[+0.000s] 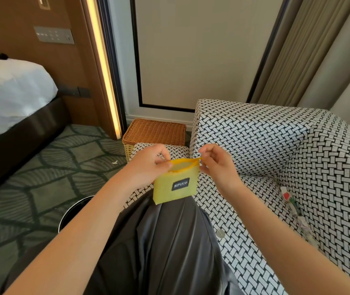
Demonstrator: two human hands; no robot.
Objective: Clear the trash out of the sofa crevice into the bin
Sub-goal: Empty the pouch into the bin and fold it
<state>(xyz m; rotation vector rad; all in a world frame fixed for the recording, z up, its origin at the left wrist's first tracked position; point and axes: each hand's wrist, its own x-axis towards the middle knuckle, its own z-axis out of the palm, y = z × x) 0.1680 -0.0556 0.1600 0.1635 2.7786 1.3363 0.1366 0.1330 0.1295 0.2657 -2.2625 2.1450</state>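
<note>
Pinching yellow pouch (pixel 175 184) mouth: left hand (pixel 146 165) fingers clamped at 9 o'clock, right hand (pixel 216 165) fingers at 3; wrappers (pixel 293 205) in sofa (pixel 276 141) crevice at 4 o'clock; bin (pixel 72 211) at 8.

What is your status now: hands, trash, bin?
Left hand and right hand both pinch yellow pouch mouth. Trash lies in sofa crevice, untouched. Bin on floor at left, partly hidden.

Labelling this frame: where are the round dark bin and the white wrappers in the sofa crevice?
Round dark bin (pixel 75 210): head view, dark inside wall.
White wrappers (pixel 286 195): head view, red-printed piece.
</note>
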